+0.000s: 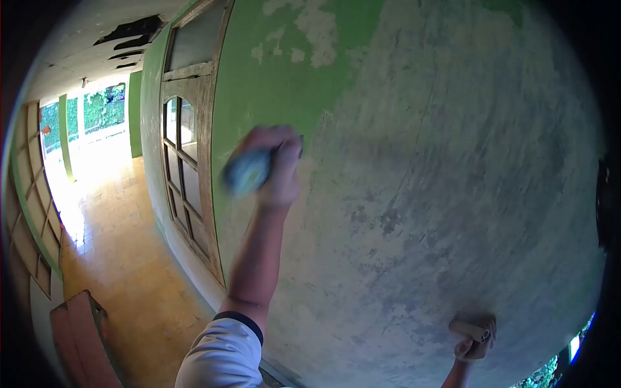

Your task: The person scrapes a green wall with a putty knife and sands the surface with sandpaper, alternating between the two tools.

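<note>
My left hand [284, 171] is raised against the painted wall [278, 84], its fingers wrapped around a rounded blue-grey object [247, 172]. Motion smears that object, and I cannot tell its kind. Green paint ends in a ragged edge near this hand, with bare grey, scuffed plaster [420, 194] to the right. Low at the right, my right hand [477, 346] is closed around a short beige roll [470, 329] with a hollow-looking end. The roll lies close against the plaster. A white sleeve with a dark cuff [223, 349] covers my left upper arm.
A weathered wooden door [187, 149] with glass panes stands left of my left hand. Beyond it runs a yellowish tiled floor [123, 258] towards a bright opening. A reddish bench-like piece [81, 336] stands at lower left. The ceiling [71, 39] has broken dark holes.
</note>
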`<move>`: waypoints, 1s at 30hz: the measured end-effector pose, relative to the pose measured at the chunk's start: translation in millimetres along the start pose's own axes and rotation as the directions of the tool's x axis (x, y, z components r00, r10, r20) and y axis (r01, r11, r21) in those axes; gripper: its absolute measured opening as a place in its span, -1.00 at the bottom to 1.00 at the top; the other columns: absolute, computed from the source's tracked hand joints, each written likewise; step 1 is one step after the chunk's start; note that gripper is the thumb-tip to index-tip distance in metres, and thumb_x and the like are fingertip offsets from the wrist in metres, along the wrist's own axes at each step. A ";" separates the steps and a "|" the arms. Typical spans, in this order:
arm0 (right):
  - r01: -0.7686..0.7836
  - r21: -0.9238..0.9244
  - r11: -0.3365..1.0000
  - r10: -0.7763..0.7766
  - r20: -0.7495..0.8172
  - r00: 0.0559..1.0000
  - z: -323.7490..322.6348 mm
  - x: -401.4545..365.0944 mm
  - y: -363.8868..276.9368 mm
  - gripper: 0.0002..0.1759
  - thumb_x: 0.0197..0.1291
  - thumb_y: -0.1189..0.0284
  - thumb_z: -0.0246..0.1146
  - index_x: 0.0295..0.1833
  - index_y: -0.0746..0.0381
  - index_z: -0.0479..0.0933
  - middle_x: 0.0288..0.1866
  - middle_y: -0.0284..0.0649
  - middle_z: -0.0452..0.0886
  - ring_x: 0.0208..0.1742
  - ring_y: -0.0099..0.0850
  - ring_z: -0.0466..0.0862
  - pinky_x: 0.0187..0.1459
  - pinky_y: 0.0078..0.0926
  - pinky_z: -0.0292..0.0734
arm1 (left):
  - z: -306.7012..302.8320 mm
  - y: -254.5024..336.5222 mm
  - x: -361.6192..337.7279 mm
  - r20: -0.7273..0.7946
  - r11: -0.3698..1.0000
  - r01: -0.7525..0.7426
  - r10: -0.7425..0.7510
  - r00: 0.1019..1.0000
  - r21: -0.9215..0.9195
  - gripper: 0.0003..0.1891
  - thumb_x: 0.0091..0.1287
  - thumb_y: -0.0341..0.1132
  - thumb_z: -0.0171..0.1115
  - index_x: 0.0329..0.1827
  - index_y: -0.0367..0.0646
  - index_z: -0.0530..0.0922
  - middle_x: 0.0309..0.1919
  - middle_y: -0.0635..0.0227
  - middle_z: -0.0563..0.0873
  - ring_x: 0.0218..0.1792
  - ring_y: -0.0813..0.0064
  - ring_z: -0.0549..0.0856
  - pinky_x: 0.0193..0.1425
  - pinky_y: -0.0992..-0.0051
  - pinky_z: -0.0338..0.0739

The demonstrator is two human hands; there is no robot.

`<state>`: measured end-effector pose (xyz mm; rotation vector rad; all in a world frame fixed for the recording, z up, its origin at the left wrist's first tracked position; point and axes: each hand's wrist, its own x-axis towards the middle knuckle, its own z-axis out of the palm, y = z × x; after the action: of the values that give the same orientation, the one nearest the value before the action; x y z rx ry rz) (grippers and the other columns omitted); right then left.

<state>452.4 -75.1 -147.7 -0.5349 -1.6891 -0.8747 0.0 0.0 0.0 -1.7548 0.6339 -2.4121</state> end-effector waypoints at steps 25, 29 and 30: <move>0.000 0.242 0.970 0.019 -0.076 0.997 11.2 -8.0 -4.4 -0.50 0.25 0.04 -0.03 -0.42 0.30 0.35 -0.65 -0.21 0.35 -0.67 -0.33 0.35 -0.61 -0.39 0.21 | 10.8 156.9 -202.5 -0.298 0.487 0.872 -0.840 0.453 -0.047 -0.77 0.09 -0.49 0.27 -0.53 -0.09 0.33 -0.66 0.50 0.35 -0.63 0.62 0.32 -0.53 0.57 0.20; -0.086 0.442 0.893 0.135 -0.079 0.988 27.5 -19.3 -22.6 -0.51 0.25 0.03 -0.04 -0.45 0.27 0.34 -0.66 -0.24 0.32 -0.69 -0.38 0.29 -0.62 -0.44 0.13 | 22.9 200.2 -244.8 -0.300 0.114 0.989 -0.944 0.138 0.097 -0.74 0.09 -0.47 0.33 -0.59 -0.11 0.37 -0.67 0.57 0.38 -0.59 0.73 0.34 -0.52 0.63 0.20; -0.106 0.468 0.877 0.153 -0.065 0.986 31.0 -23.0 -25.2 -0.51 0.25 0.03 -0.05 -0.45 0.26 0.34 -0.66 -0.25 0.31 -0.69 -0.40 0.28 -0.62 -0.45 0.11 | 27.2 210.6 -254.2 -0.329 0.117 0.988 -0.933 0.144 0.100 -0.74 0.09 -0.47 0.33 -0.59 -0.11 0.37 -0.67 0.57 0.38 -0.59 0.73 0.34 -0.52 0.63 0.20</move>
<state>421.5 -64.8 -180.4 -0.2656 -1.6746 -0.3684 75.4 -119.9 -299.4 -2.1057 -1.4491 -3.0635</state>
